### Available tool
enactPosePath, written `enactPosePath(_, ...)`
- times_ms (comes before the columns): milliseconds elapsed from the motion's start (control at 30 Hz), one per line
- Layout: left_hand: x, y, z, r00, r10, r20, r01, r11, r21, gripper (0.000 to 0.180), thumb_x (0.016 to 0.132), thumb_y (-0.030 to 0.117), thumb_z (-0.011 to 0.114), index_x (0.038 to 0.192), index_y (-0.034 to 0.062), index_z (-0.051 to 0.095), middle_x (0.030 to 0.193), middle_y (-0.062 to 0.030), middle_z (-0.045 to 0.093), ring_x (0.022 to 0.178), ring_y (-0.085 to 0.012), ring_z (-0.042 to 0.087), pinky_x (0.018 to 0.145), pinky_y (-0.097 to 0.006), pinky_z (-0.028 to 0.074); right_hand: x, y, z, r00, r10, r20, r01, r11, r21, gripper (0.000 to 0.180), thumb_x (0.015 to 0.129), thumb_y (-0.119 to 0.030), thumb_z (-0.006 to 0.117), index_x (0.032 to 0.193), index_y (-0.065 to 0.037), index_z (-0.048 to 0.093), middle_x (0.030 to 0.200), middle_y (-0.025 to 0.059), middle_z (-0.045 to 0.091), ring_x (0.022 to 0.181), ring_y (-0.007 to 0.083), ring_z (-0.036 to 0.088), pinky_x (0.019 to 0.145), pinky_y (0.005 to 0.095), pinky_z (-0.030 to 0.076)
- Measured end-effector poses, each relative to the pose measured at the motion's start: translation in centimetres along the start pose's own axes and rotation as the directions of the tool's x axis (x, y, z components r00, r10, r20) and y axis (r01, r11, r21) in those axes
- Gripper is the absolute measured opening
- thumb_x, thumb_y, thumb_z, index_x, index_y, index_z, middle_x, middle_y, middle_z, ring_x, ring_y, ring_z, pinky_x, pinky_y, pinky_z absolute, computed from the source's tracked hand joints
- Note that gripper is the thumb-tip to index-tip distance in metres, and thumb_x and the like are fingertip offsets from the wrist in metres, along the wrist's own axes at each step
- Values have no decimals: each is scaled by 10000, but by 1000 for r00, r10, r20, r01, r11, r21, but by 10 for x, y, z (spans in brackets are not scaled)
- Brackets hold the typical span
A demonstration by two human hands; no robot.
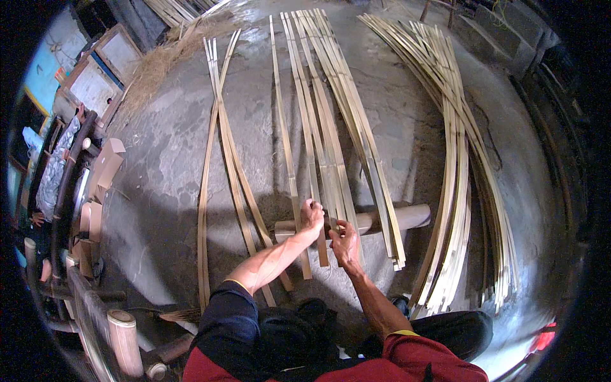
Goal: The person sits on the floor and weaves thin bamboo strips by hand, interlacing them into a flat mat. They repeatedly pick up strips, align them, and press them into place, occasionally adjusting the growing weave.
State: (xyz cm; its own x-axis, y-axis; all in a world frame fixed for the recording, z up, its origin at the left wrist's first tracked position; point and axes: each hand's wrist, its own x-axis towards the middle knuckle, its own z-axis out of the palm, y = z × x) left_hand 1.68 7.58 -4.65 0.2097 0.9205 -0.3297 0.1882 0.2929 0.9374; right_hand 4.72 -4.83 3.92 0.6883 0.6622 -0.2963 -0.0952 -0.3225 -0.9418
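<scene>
A: Nearest the camera we see our knees in red cloth (414, 356) and dark sleeve (229, 318), with a bamboo pole (124, 340) of a frame at lower left.

B: Just beyond, our left hand (312, 216) and right hand (344, 242) meet over a log (407, 216) lying across the floor (159, 165).

A: The left hand is closed around a strip (316, 184) where it crosses the log. The right hand is curled shut just beside it on the same strip; something dark shows between the hands, too small for us to name.

B: The strip runs away from us, one of a middle group (331, 108) resting on the log. A crossed pair (223, 146) lies to the left, a curved bundle (455, 159) to the right.

A: Farther left we note cardboard (105, 165) and framed panels (95, 83); dry fibre (159, 63) lies at the far edge.

B: Risks, as we judge them: the hands are nearly touching, so a slip along the strip's edge could cut a finger. The strip is long and free at its far end; a twist could split it or sweep it into its neighbours. The log is round and could roll under pressure.
</scene>
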Motion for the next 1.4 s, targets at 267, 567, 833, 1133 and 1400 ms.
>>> enactPosePath(267, 17, 16, -13, 997, 77, -32, -53, 882, 468, 373, 784, 146, 407, 1121, -15, 400, 1024, -206, 495, 949, -325, 476, 842, -361, 366, 6, 4, 14, 988, -151, -12, 150, 986, -75, 358, 717, -111, 568, 1042, -3, 462, 666, 126, 551, 504, 174, 527, 463, 308, 430)
enactPosePath(567, -5, 37, -27, 559, 635, 533, -793, 220, 568, 485, 738, 188, 518, 1157, -3, 366, 1203, -191, 332, 1095, -342, 325, 933, -409, 257, 4, -7, -5, 933, -287, 217, 357, 815, -456, 340, 669, -50, 531, 996, 2, 453, 836, 248, 535, 793, 392, 522, 674, 435, 423)
enactPosePath(833, -6, 40, -32, 569, 533, 626, -820, 311, 481, 464, 778, 146, 473, 1170, -54, 325, 1239, -194, 291, 1148, -333, 279, 964, -381, 241, -15, 9, 9, 957, -207, 203, 290, 724, -626, 543, 639, -8, 516, 1150, 36, 338, 808, 269, 529, 730, 413, 532, 628, 446, 444)
enactPosePath(1133, 4, 33, -44, 556, 624, 550, -831, 389, 398, 441, 818, 98, 402, 1216, -31, 264, 1186, -226, 364, 1103, -350, 347, 941, -384, 276, 0, 10, -1, 889, -12, 459, -293, 755, 587, 362, 853, -67, 321, 1185, 42, 231, 712, 138, 518, 550, 199, 531, 489, 327, 477)
enactPosePath(1400, -1, 41, -41, 560, 554, 616, -822, 283, 494, 422, 802, 195, 441, 1168, -2, 369, 1193, -188, 364, 1104, -319, 343, 931, -400, 260, -6, 17, 11, 937, 107, 333, -150, 983, 106, 238, 837, -67, 356, 1050, 39, 349, 727, 157, 549, 594, 213, 566, 495, 327, 466)
